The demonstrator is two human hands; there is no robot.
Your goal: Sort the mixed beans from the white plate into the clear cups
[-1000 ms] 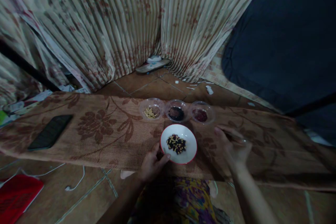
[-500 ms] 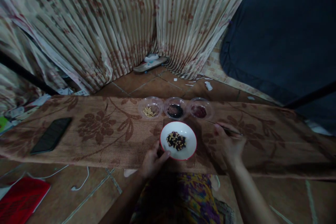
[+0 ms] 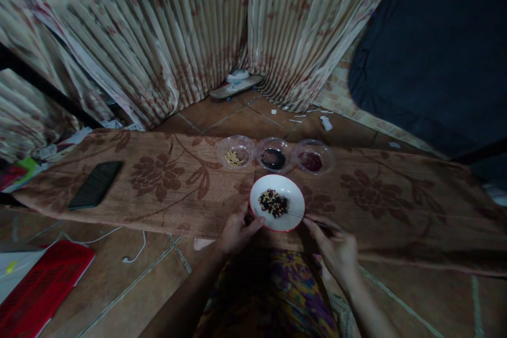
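The white, red-rimmed round bowl (image 3: 292, 194) of mixed beans (image 3: 273, 204) sits at the near edge of the bench (image 3: 376, 195). The left hand (image 3: 237, 232) touches its left rim, fingers loosely spread; the right hand (image 3: 336, 251) pinches a thin metal pick (image 3: 298, 215) reaching over the beans.

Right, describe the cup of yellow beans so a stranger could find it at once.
Find the long brown floral cloth. Along its far edge, just beyond the white bowl, three clear cups stand in a row. Take the leftmost cup: it holds pale yellow beans, its neighbours black and dark red.
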